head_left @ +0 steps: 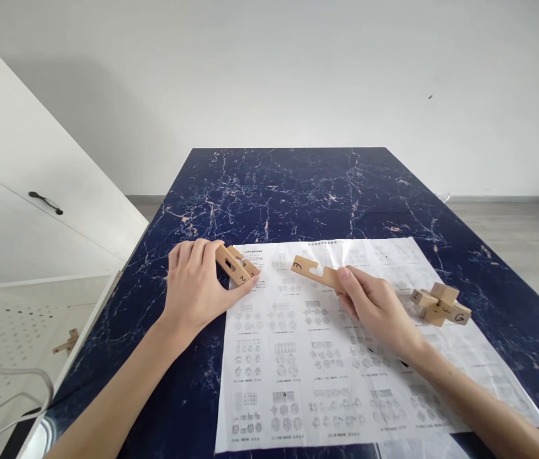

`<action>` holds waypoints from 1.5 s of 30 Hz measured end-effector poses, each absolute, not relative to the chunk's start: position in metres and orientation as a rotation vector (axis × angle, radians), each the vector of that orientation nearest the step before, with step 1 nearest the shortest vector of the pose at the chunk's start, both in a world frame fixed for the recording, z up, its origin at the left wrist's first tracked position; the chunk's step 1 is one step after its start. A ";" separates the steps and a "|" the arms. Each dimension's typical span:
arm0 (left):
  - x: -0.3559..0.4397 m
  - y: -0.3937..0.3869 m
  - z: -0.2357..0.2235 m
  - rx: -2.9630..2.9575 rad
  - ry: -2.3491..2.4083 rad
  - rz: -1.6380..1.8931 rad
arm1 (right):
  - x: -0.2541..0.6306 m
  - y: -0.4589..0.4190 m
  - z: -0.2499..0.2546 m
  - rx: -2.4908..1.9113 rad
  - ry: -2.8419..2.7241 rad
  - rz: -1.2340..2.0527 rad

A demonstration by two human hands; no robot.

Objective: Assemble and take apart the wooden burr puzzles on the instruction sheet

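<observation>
My left hand [197, 277] is closed around wooden puzzle pieces [237, 265] at the upper left corner of the sheet. They lie side by side, with a dark slot and a "2" showing on the front one. Between the thumb and fingers of my right hand [369, 296] is a notched wooden puzzle piece [308, 268], marked "3" at its far end and held over the sheet. To the right, an interlocked wooden puzzle [443, 305] with handwritten marks rests on the printed instruction sheet [298, 350].
The dark blue marbled table [274, 191] reaches back toward a pale wall. A white cabinet with a black handle [46, 203] stands at left. Lower left, a white perforated surface [6, 331] carries another wooden puzzle [67, 342] and a pale bent tube [21, 373].
</observation>
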State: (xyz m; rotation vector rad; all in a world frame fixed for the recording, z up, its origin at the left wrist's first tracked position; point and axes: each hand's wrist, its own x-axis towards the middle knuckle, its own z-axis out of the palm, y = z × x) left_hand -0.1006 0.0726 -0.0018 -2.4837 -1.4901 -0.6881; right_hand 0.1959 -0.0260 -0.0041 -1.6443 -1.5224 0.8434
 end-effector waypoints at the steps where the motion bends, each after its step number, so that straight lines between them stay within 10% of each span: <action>1: -0.102 0.073 -0.002 -2.476 -1.492 -0.675 | 0.196 -0.026 -0.005 -1.644 -1.525 0.842; 30: -0.070 0.038 0.005 -2.932 -0.925 -1.014 | 0.184 -0.035 0.003 -1.448 -1.756 1.021; 45: -0.079 0.055 0.017 -2.999 -1.600 -1.302 | 0.180 -0.040 -0.006 -1.354 -1.716 1.199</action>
